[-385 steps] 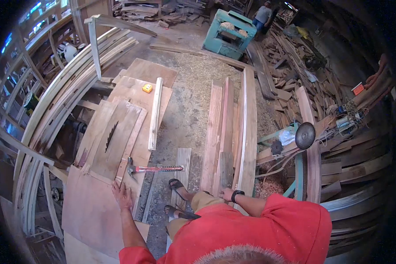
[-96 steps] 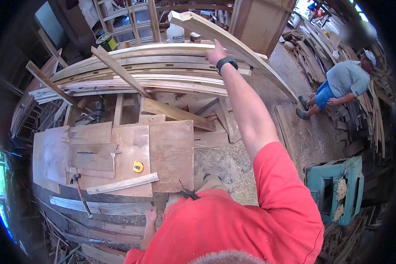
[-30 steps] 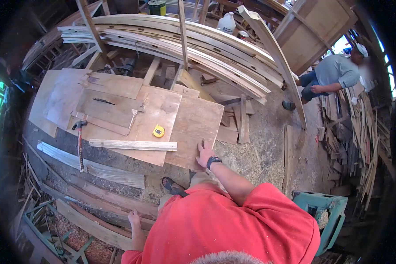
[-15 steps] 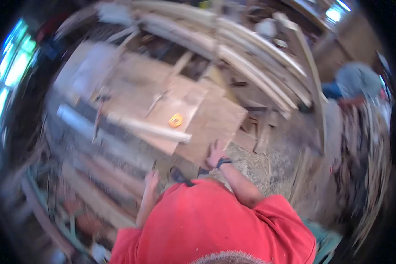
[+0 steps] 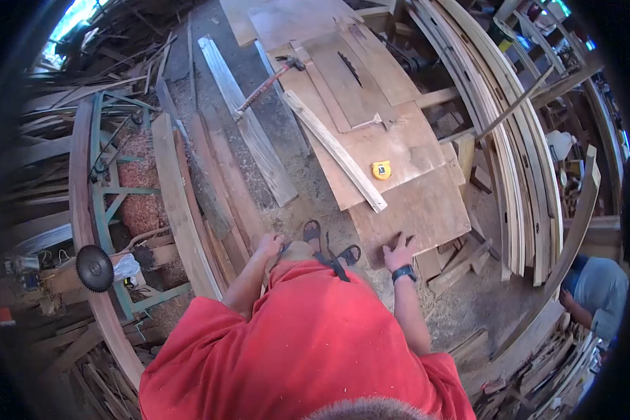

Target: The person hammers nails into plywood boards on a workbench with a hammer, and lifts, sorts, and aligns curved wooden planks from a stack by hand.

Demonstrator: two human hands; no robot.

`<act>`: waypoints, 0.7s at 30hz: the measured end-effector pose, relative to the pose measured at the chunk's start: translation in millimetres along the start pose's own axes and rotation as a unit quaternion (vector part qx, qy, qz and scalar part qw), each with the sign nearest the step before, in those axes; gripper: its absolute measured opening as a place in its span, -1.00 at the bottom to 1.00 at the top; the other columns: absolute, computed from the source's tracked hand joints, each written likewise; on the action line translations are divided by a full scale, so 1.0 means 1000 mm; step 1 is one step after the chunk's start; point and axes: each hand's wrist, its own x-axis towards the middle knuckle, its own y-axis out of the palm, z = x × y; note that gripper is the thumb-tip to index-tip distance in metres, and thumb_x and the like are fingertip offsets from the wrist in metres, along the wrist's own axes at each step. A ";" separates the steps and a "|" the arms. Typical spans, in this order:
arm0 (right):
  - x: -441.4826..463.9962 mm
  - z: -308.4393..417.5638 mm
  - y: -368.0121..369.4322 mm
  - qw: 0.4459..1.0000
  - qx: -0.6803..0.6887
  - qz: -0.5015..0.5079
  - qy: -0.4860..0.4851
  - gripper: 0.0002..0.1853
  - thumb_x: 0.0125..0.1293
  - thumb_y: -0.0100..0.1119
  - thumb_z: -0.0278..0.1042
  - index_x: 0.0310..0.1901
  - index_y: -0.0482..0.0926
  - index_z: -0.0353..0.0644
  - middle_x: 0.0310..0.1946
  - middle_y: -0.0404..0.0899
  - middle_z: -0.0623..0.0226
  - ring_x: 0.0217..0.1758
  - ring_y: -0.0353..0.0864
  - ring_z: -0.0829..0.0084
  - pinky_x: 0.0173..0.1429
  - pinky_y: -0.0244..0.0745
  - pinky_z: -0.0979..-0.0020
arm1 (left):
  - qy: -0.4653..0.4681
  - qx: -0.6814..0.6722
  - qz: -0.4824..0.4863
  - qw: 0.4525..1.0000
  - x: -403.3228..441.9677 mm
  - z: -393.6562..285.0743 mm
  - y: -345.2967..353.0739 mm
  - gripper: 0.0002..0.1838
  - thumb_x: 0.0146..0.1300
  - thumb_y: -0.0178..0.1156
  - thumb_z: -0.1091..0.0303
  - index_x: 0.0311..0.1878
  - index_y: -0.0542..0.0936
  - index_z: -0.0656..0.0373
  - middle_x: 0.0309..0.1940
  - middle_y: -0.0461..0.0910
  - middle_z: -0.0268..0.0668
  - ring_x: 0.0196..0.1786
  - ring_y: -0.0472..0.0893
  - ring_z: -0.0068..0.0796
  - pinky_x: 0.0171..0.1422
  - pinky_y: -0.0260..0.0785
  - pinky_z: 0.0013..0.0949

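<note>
My right hand [image 5: 400,252] lies with fingers spread on the near edge of a plywood sheet [image 5: 427,213]; a dark watch is on that wrist. My left hand [image 5: 269,245] is low beside my left thigh, its fingers partly hidden, so I cannot tell what they hold, if anything. Beyond my right hand, a yellow tape measure [image 5: 381,170] rests on the plywood. Left of it lies a narrow wooden strip [image 5: 336,152]. A hammer [image 5: 267,85] with a reddish handle lies farther off, its head at the sheet's left edge.
Long planks [image 5: 248,122] stretch along the left. A green metal frame [image 5: 112,189] stands beyond them, near a round saw blade [image 5: 94,268]. Curved timbers [image 5: 514,140] are stacked at the right. Another person [image 5: 598,297] bends behind a tall curved board [image 5: 574,234].
The view has swung round and become sharp. My right hand stays on the plywood's near edge, and my left hand remains low by my side.
</note>
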 end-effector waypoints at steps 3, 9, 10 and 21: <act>0.006 0.016 -0.011 1.000 -0.014 -0.002 0.013 -0.08 0.11 0.34 -0.10 0.44 0.11 -0.26 0.46 -0.14 -0.34 0.55 -0.14 -0.17 0.58 -0.09 0.11 | 0.010 0.070 0.013 0.997 -0.019 0.008 -0.009 -0.60 0.27 0.08 0.07 -0.12 0.68 0.22 -0.34 0.69 -0.06 -0.25 0.67 -0.08 -0.10 0.45 -0.12; 0.014 0.049 -0.029 0.982 0.054 -0.141 -0.117 -0.15 0.11 0.35 -0.16 0.39 0.18 -0.28 0.35 0.16 -0.24 0.43 0.14 -0.17 0.48 0.14 0.08 | 0.015 0.006 -0.011 1.000 -0.019 0.018 -0.011 -0.60 0.26 0.08 0.11 -0.15 0.68 0.27 -0.34 0.69 -0.02 -0.20 0.68 -0.07 -0.03 0.46 -0.15; 0.023 0.055 -0.026 0.981 0.054 -0.140 -0.123 -0.15 0.11 0.35 -0.16 0.39 0.18 -0.28 0.35 0.16 -0.24 0.43 0.14 -0.17 0.48 0.14 0.08 | 0.015 0.015 -0.034 0.999 -0.019 0.012 -0.010 -0.60 0.26 0.08 0.11 -0.11 0.67 0.25 -0.32 0.69 0.00 -0.17 0.68 -0.09 -0.02 0.47 -0.17; 0.068 0.080 0.002 0.993 0.085 -0.007 -0.078 -0.46 0.22 0.22 -0.21 0.21 0.36 -0.19 0.20 0.43 -0.07 0.20 0.46 -0.03 0.27 0.40 0.05 | 0.029 -0.039 0.018 0.999 0.018 -0.023 0.002 -0.66 0.31 0.11 0.19 -0.08 0.63 0.29 -0.40 0.65 -0.11 -0.33 0.63 -0.35 -0.16 0.46 -0.26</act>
